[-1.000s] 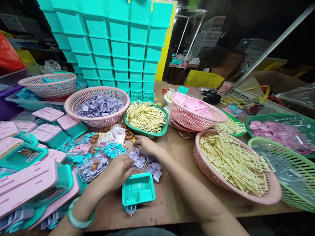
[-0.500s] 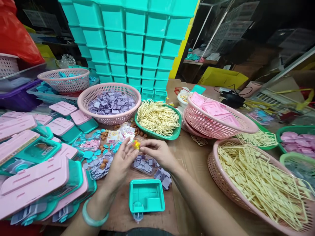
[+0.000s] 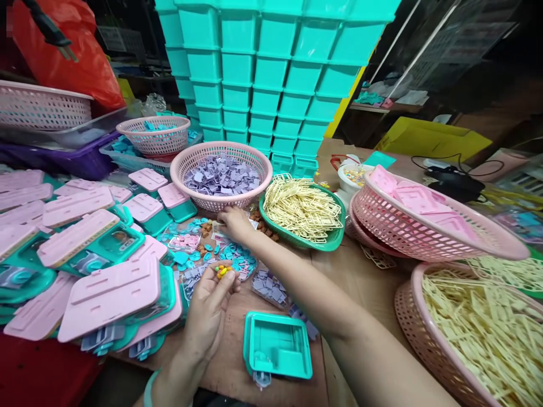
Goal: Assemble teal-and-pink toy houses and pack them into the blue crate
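Observation:
My left hand [image 3: 208,310] is cupped palm up over the wooden table and holds small yellow and orange pieces [image 3: 222,271] at its fingertips. My right hand [image 3: 235,223] reaches forward, fingers down on a printed sticker sheet [image 3: 217,230] in front of the pink basket of purple parts [image 3: 220,175]. A teal tray [image 3: 278,346] lies open near the table's front edge, just right of my left hand. Clear packets of teal discs [image 3: 238,258] and purple parts [image 3: 270,286] lie between my hands.
Pink-lidded teal cases [image 3: 85,249] pile up at left. A green basket of cream sticks [image 3: 302,212] sits behind, pink baskets [image 3: 424,226] of pink and cream parts at right. Stacked teal bins [image 3: 271,79] form a wall at the back.
My hands have parted: the right went forward to the sticker sheet, the left kept the yellow pieces and dropped nearer. The view swung left.

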`<state>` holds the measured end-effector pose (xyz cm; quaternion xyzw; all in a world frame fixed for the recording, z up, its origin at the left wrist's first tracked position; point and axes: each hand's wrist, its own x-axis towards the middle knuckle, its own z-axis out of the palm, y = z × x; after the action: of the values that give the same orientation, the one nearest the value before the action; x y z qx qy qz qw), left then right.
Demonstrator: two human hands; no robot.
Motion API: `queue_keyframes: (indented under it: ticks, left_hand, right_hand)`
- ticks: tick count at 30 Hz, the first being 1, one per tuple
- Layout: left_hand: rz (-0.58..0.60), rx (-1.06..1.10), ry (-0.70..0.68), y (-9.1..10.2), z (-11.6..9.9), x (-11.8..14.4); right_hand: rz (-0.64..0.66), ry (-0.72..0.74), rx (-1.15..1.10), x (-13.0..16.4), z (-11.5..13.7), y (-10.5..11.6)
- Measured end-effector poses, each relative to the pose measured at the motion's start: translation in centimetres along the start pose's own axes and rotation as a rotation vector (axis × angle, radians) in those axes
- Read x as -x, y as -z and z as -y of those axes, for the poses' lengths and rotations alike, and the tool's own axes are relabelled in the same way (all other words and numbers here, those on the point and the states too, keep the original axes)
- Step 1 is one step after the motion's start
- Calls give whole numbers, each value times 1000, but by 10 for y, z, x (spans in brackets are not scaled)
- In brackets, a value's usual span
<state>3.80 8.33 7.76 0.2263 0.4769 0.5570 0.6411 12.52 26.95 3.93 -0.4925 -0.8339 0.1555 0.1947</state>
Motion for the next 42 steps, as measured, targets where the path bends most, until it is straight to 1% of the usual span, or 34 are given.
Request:
queue_keyframes:
  ticks: [3,6,9,11,14,17,19,23,27,29,32,35,37,39,40,42]
  left_hand:
    - [23,27,23,-2,-4,-3]
    - [49,53,65,-8,-4,-4]
    - [63,62,68,-11,-3,-1]
    - [60,61,66,-9,-2,1]
    - [47,40,54,-4,-1,4]
    - [31,25,40,0,-1,4]
    - [26,31,37,1,-2,2]
    - [44,37,40,0,-3,-1]
    - [40,34,-8,1,-6,-1]
    - [27,33,-37,1,-8,-2]
    - [-13,64,-76,0,-13,-9]
    - [-58,144,-136,-5,-19,-23]
    - [-71,194,-182,-10,-22,-35]
    - [-111,233,-219,-14,-24,-46]
    - [-142,249,-233,-15,-25,-51]
    - [-206,270,-253,-15,-25,-56]
  right_hand:
    - [-11,48,-10,11,-12,8]
    - [-33,22,-6,18,-19,12]
    - [-14,-36,-1,17,-17,7]
    - [15,-64,-2,14,-13,1]
    - [29,-66,-23,10,-8,-2]
    - [18,-59,-72,10,-7,-1]
    - [-8,-62,-121,12,-7,1]
    - [-108,-73,-260,16,-8,4]
    - [-197,-153,-431,15,-10,6]
    - [-214,-188,-523,16,-11,8]
    - [-191,-183,-658,25,-8,16]
    - [-128,-148,-764,45,-1,31]
    - [-38,-121,-827,58,1,42]
    - [42,-128,-827,65,-2,49]
    - [34,-163,-784,65,-5,51]
    - [-64,-266,-651,59,-11,51]
